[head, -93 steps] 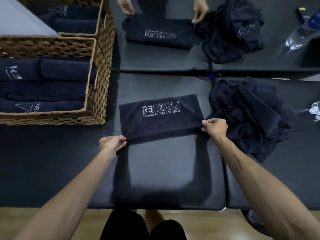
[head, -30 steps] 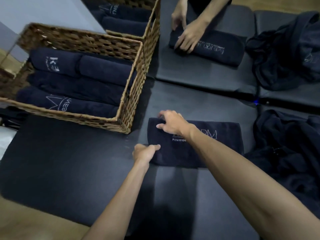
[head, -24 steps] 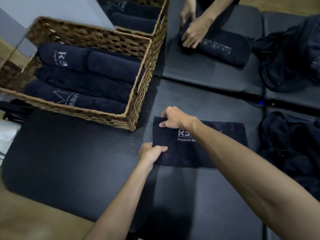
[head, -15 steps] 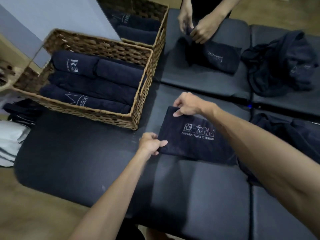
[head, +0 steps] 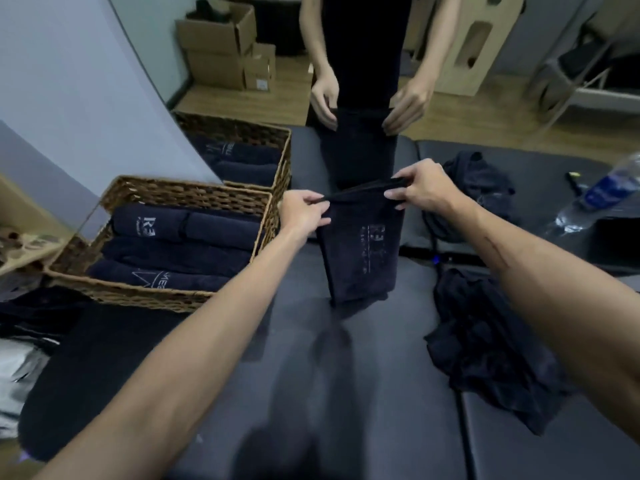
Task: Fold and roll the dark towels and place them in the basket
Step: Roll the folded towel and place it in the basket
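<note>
both hands [head: 303,211] [head: 420,188] now pinch the folded towel [head: 360,244] by its top corners, lifted off the mat [head: 346,375].

Beyond the padded black table [head: 346,393] you see wood floor [head: 284,102], cardboard boxes [head: 221,46] against a pale wall [head: 69,81].

One head-worn view, looking forward and down across a dark padded table [head: 346,393]

The wide-angle camera sat above the wearer's forearms, which reached in from the bottom edge; the left hand [head: 301,213] and right hand [head: 420,188] were close, near mid-frame; the wicker basket [head: 166,194] lay left; a second person [head: 360,50] stood opposite, cropped at the top; straight edges bowed towards the margins; no second view existed to share the scene.
</note>
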